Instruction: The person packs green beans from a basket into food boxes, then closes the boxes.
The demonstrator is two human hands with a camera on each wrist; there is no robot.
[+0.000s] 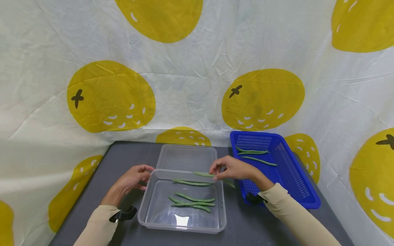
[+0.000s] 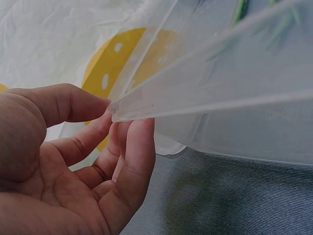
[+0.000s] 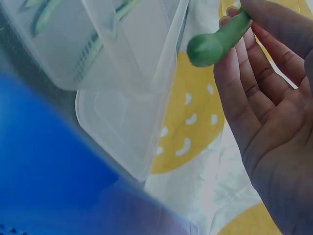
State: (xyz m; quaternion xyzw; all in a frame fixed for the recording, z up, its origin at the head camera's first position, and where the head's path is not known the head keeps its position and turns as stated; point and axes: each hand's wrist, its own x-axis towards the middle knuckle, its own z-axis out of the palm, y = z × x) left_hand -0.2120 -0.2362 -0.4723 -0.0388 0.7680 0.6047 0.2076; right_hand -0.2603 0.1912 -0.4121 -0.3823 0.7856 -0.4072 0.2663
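Note:
A clear plastic container (image 1: 143,205) stands on the table, with several green beans (image 1: 193,204) lying inside, some of them crossed. My left hand (image 1: 134,179) pinches the container's far left corner, thumb above the rim and fingertips beneath it in the left wrist view. Over the far right corner, my right hand (image 1: 232,168) holds one green bean (image 3: 212,48) between thumb and fingers. This bean lies roughly level, both ends sticking out past the fingers. To the right, a blue perforated basket (image 1: 300,171) contains three more beans (image 1: 259,160) near its far left end.
A clear lid (image 1: 188,157) lies flat behind the container, partly hidden by its far wall. The dark grey table (image 1: 129,153) ends against a white curtain (image 1: 187,85) with yellow fruit prints. The basket stands close to the table's right edge.

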